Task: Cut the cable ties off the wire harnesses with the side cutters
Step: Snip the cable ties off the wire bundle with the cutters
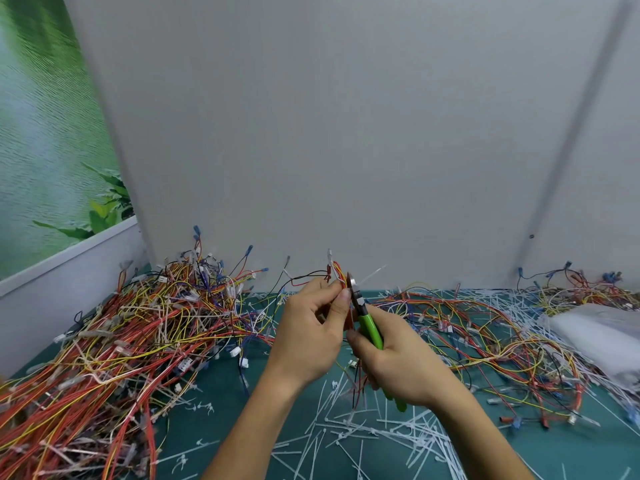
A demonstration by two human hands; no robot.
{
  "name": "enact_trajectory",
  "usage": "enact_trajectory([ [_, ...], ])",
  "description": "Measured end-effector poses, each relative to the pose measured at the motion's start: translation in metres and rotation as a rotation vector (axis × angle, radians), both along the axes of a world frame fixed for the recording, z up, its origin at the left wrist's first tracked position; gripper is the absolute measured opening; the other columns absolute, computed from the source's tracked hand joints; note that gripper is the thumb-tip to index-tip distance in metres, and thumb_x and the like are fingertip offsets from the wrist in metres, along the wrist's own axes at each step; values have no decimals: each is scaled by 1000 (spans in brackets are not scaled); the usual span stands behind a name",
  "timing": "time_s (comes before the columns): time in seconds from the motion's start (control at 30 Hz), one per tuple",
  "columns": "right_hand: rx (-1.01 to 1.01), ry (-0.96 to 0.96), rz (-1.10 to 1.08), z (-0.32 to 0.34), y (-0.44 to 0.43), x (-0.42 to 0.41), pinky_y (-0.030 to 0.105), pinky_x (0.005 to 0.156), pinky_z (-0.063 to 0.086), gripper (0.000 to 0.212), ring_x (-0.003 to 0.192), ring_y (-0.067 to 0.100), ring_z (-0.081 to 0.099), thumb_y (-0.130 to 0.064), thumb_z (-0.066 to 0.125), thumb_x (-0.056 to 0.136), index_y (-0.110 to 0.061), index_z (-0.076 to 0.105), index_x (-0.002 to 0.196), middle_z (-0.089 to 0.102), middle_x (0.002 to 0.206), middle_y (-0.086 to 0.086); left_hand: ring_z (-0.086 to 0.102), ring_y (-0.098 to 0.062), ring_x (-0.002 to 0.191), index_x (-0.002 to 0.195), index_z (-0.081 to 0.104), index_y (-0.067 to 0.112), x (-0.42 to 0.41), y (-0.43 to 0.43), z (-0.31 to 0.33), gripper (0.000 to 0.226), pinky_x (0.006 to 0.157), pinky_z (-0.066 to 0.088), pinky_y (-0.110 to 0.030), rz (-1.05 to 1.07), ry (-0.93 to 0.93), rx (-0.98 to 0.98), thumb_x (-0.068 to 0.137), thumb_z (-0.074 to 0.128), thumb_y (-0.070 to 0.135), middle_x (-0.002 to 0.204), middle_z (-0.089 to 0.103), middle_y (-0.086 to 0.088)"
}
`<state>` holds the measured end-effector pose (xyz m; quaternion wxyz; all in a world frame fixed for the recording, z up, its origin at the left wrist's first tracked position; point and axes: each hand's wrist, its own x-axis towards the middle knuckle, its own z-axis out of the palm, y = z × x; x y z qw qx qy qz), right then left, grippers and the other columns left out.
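Note:
My left hand [311, 327] pinches a small wire harness [337, 271] of red, yellow and black wires, held up above the green mat. My right hand [398, 362] grips the green-handled side cutters [370, 329], whose metal jaws [353, 287] point up against the harness just beside my left thumb. A thin white cable tie tail [372, 273] sticks out to the right of the jaws. Whether the jaws are closed on the tie I cannot tell.
A big tangled heap of red, yellow and orange harnesses [121, 334] covers the left of the green mat [221, 410]. Looser harnesses [485, 334] lie to the right, beside a white bag [602, 337]. Cut white ties [363, 431] litter the front. A grey wall [346, 133] stands behind.

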<state>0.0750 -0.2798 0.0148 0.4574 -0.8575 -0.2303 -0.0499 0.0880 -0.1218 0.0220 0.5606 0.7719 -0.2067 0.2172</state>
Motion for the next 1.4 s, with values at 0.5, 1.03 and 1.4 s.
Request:
enact_trajectory([
  [0.5, -27, -16, 0, 0, -2, 2, 31, 60, 47, 13, 56, 5, 50, -22, 58, 103, -28, 57, 92, 59, 66, -15, 48, -8, 67, 89, 73, 10, -1, -1, -1, 24, 61, 44, -32, 70, -41, 65, 103, 57, 20, 76, 49, 0],
  [1.03, -40, -56, -26, -3, -1, 3, 27, 59, 43, 11, 58, 6, 44, -18, 57, 103, -22, 59, 93, 56, 66, -14, 47, -10, 68, 85, 70, 9, -1, 0, 0, 26, 59, 37, -20, 95, -87, 125, 104, 55, 20, 75, 46, 3],
  [1.4, -52, -43, -25, -1, -1, 2, 40, 62, 48, 10, 58, 11, 46, -16, 55, 102, -16, 56, 92, 54, 67, -5, 46, -11, 69, 85, 68, 9, -4, 0, 2, 27, 60, 38, -22, 77, -91, 148, 104, 54, 21, 76, 46, 3],
])
